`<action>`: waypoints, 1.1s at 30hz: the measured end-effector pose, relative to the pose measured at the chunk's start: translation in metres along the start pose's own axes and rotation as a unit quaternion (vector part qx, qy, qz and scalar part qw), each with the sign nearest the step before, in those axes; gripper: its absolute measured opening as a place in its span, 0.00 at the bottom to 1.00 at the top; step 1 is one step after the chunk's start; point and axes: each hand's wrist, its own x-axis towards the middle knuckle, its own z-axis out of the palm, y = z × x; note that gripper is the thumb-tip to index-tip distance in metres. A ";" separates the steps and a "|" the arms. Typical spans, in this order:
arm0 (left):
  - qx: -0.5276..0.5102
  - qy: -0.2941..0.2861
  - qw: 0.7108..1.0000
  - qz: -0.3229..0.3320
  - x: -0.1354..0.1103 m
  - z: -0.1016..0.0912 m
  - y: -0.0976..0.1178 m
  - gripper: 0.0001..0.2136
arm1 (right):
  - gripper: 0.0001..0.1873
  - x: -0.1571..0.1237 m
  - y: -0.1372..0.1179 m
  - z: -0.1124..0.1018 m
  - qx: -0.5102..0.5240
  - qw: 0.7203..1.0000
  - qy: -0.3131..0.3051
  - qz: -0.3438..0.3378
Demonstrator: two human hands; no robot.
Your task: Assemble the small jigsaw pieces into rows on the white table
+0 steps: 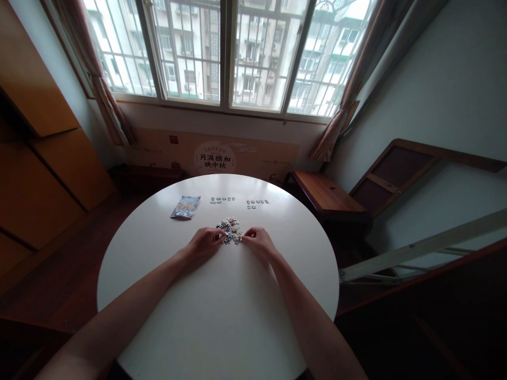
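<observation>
A small heap of jigsaw puzzle pieces (233,227) lies near the middle of the round white table (222,311). My left hand (205,238) reaches into the heap's left side, its fingers closed in a pinch; whatever they hold is too small to make out. At the right edge of the heap, my right hand (258,240) has thumb and finger pinched on a tiny pale puzzle piece. Beyond the heap, one group of sorted pieces (222,199) lies in short rows, with another group of pieces (257,202) farther right.
A colourful picture sheet or packet (185,207) rests on the table's left part. Past the table stand a low wooden bench (322,192) at right and a printed banner (245,153) beneath the barred window (261,58). Wooden cabinets (47,184) line the left side.
</observation>
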 end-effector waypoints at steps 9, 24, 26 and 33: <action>0.006 -0.007 1.000 0.000 0.001 -0.002 0.002 0.09 | 0.06 -0.003 -0.004 0.000 -0.012 0.999 0.025 -0.040; 0.005 0.002 1.000 -0.001 0.001 -0.001 0.001 0.08 | 0.08 -0.005 -0.005 0.002 -0.063 0.996 0.033 -0.057; 0.004 0.001 1.000 -0.001 0.001 -0.001 0.001 0.08 | 0.08 -0.004 -0.004 0.002 -0.066 0.995 0.028 -0.062; 0.000 0.000 1.000 -0.002 0.000 -0.001 0.000 0.09 | 0.05 -0.005 -0.006 0.001 -0.066 0.996 0.033 -0.057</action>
